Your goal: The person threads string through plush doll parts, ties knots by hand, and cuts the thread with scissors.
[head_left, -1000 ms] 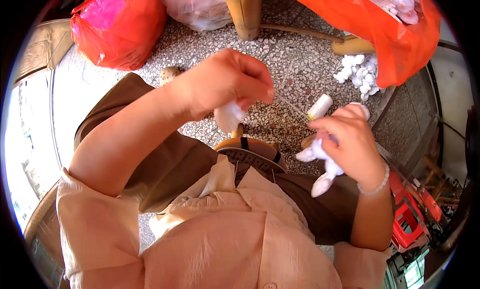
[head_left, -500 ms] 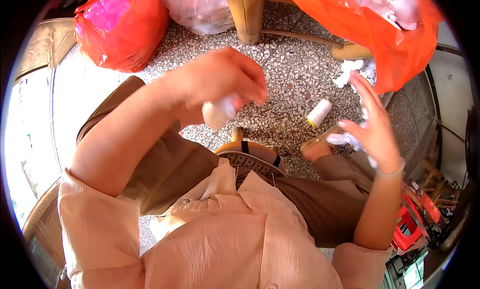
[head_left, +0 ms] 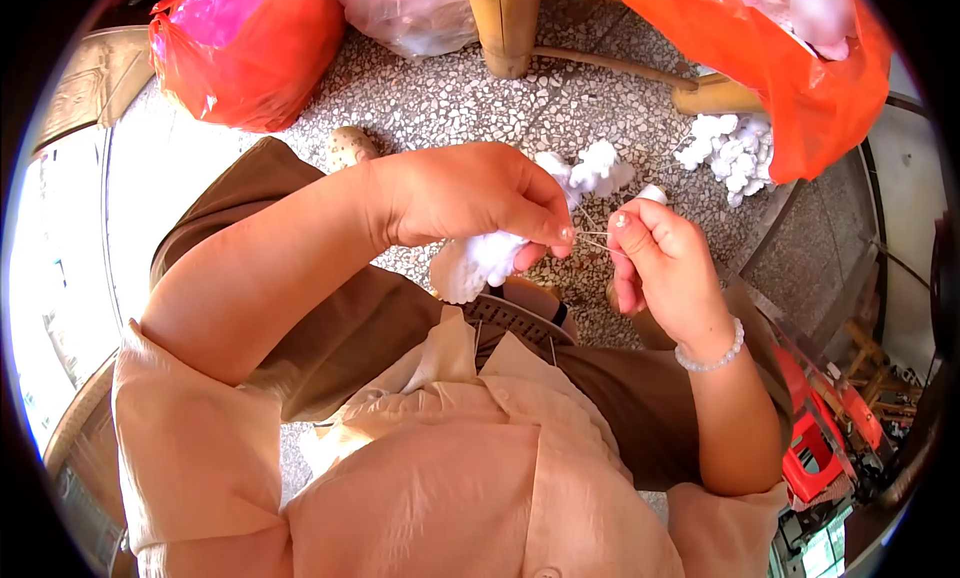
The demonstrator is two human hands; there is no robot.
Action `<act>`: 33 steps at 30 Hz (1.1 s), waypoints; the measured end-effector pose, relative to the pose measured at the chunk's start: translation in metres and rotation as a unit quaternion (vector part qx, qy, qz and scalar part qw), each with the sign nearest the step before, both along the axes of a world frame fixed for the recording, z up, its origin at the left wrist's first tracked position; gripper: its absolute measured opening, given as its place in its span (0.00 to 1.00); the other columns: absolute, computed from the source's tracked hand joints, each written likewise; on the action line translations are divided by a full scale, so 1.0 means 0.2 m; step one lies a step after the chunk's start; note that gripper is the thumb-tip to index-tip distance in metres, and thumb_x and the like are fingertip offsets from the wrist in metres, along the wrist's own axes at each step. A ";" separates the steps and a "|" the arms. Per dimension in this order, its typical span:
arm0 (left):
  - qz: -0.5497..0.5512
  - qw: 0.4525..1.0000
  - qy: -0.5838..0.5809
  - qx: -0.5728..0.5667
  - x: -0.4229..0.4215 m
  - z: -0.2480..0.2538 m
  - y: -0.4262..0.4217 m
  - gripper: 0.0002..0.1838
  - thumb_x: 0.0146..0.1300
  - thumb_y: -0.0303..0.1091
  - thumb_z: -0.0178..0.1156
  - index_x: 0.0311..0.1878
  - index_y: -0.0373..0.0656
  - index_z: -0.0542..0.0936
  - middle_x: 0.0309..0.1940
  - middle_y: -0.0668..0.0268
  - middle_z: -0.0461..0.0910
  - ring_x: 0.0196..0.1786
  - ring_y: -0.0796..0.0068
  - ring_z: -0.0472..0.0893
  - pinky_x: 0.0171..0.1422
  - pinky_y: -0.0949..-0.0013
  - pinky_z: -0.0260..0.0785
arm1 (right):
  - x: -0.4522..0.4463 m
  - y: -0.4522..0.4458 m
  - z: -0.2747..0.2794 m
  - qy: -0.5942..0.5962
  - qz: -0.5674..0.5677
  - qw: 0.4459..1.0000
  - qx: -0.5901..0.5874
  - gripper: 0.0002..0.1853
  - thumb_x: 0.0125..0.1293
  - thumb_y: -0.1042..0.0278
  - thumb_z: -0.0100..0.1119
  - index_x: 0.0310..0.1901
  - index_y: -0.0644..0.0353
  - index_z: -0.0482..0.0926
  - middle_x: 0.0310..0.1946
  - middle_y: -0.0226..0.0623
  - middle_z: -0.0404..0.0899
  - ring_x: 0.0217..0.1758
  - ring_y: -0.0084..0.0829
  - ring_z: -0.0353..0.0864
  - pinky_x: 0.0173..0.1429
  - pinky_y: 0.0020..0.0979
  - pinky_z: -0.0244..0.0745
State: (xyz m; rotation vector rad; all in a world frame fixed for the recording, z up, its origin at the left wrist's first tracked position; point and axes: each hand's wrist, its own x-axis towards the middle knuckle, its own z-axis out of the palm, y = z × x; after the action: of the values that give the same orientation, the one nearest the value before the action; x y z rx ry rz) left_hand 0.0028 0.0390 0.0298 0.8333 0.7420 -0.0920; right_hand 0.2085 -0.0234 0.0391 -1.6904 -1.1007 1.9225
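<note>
My left hand (head_left: pixel 480 198) is closed in a pinch, with white thread (head_left: pixel 592 236) at its fingertips. Under its palm shows a white lumpy, fluffy piece (head_left: pixel 495 256) beside a cream-coloured flap (head_left: pixel 455 271). Just to the right, my right hand (head_left: pixel 665 268) pinches the other end of the short thread, so strands stretch between both hands. More white fluffy lumps (head_left: pixel 597 168) show beyond my fingers; whether they hang or lie on the floor I cannot tell. A white thread spool (head_left: pixel 653 193) is mostly hidden behind my right hand.
A heap of white fluffy pieces (head_left: pixel 735 153) lies on the speckled floor (head_left: pixel 430 108) by an open orange bag (head_left: pixel 830 108). A tied red bag (head_left: pixel 250 58), a clear bag (head_left: pixel 410 13) and a bamboo leg (head_left: pixel 503 28) stand ahead. A red stool (head_left: pixel 815 453) is at right.
My right hand has gone from spread fingers to a pinch and moved left. My left hand has moved right and down. Thread now spans between them, and white lumps show beyond my fingers.
</note>
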 end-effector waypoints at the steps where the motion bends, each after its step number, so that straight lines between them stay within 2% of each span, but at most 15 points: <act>1: -0.019 1.000 0.005 -0.008 0.00 0.00 0.01 0.12 0.64 0.36 0.56 0.39 0.34 0.78 0.22 0.69 0.75 0.28 0.83 0.73 0.37 0.78 0.66 | 0.00 0.00 0.01 -0.019 0.010 1.000 0.007 0.12 0.69 0.65 0.48 0.34 0.65 0.74 0.18 0.28 0.70 0.12 0.16 0.67 0.17 0.18 0.60; 4: -0.014 0.999 0.007 -0.038 -0.01 -0.01 0.01 0.15 0.65 0.39 0.56 0.38 0.34 0.78 0.21 0.69 0.74 0.27 0.82 0.72 0.37 0.78 0.65 | 0.00 -0.01 0.03 -0.010 -0.020 0.999 -0.039 0.12 0.69 0.65 0.49 0.33 0.65 0.73 0.18 0.28 0.71 0.13 0.17 0.70 0.16 0.18 0.60; 7: -0.015 0.999 -0.006 -0.035 -0.02 -0.02 0.00 0.15 0.65 0.40 0.55 0.38 0.34 0.79 0.21 0.68 0.74 0.26 0.83 0.72 0.35 0.78 0.65 | 0.03 0.01 0.06 0.039 0.007 0.996 -0.085 0.15 0.70 0.61 0.47 0.36 0.67 0.74 0.20 0.31 0.73 0.15 0.19 0.73 0.16 0.17 0.61; 11: -0.045 0.999 0.010 -0.005 -0.01 0.00 0.00 0.13 0.65 0.37 0.56 0.36 0.33 0.79 0.19 0.68 0.74 0.25 0.83 0.72 0.32 0.78 0.64 | 0.03 0.02 0.09 0.092 -0.030 0.989 -0.109 0.23 0.71 0.54 0.42 0.44 0.71 0.75 0.21 0.37 0.76 0.17 0.22 0.75 0.17 0.17 0.63; 14: -0.042 0.999 0.005 -0.010 -0.01 -0.02 -0.01 0.13 0.64 0.37 0.57 0.35 0.33 0.79 0.19 0.69 0.74 0.25 0.83 0.72 0.32 0.78 0.64 | 0.04 0.02 0.08 0.100 -0.039 0.988 -0.107 0.22 0.71 0.55 0.43 0.44 0.72 0.74 0.22 0.37 0.76 0.17 0.22 0.75 0.17 0.17 0.64; 15: -0.040 0.999 0.009 -0.007 -0.01 -0.03 -0.01 0.13 0.64 0.36 0.57 0.35 0.33 0.79 0.19 0.69 0.74 0.24 0.83 0.72 0.32 0.78 0.64 | 0.04 0.02 0.08 0.089 -0.023 0.990 -0.103 0.18 0.70 0.60 0.47 0.42 0.70 0.75 0.22 0.35 0.75 0.18 0.21 0.75 0.18 0.17 0.64; 19: -0.044 0.999 0.008 -0.008 -0.01 -0.04 -0.02 0.13 0.63 0.37 0.57 0.34 0.34 0.79 0.20 0.68 0.75 0.25 0.83 0.72 0.32 0.78 0.64 | 0.03 0.00 0.04 0.060 0.021 0.996 -0.064 0.08 0.66 0.69 0.51 0.35 0.66 0.73 0.23 0.34 0.75 0.20 0.20 0.77 0.17 0.16 0.63; 25: -0.031 0.999 0.008 0.000 0.00 -0.04 -0.02 0.13 0.64 0.37 0.56 0.34 0.34 0.79 0.21 0.68 0.76 0.25 0.83 0.72 0.33 0.78 0.65 | 0.05 -0.02 0.03 0.049 -0.014 0.998 -0.035 0.06 0.66 0.71 0.48 0.35 0.65 0.70 0.26 0.34 0.75 0.22 0.22 0.79 0.18 0.16 0.63; 30: -0.059 0.998 0.037 -0.002 0.00 0.02 0.01 0.13 0.64 0.36 0.55 0.33 0.34 0.80 0.21 0.68 0.76 0.24 0.82 0.72 0.32 0.77 0.65 | 0.04 -0.04 0.04 0.040 -0.026 0.998 0.029 0.05 0.66 0.73 0.47 0.34 0.64 0.69 0.27 0.33 0.75 0.25 0.20 0.79 0.18 0.16 0.63; 33: -0.061 0.997 0.021 0.039 0.00 0.06 0.02 0.13 0.63 0.36 0.55 0.33 0.34 0.80 0.20 0.68 0.76 0.23 0.82 0.73 0.31 0.77 0.65 | 0.05 -0.03 0.05 0.007 -0.018 0.998 0.062 0.05 0.66 0.74 0.47 0.33 0.63 0.69 0.27 0.32 0.76 0.25 0.17 0.77 0.19 0.15 0.62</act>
State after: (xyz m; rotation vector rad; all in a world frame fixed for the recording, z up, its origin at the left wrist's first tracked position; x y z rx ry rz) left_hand 0.0032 0.0435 0.0426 0.9537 0.7366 -0.1918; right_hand 0.2189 -0.0288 0.0501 -1.6168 -1.1505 1.8020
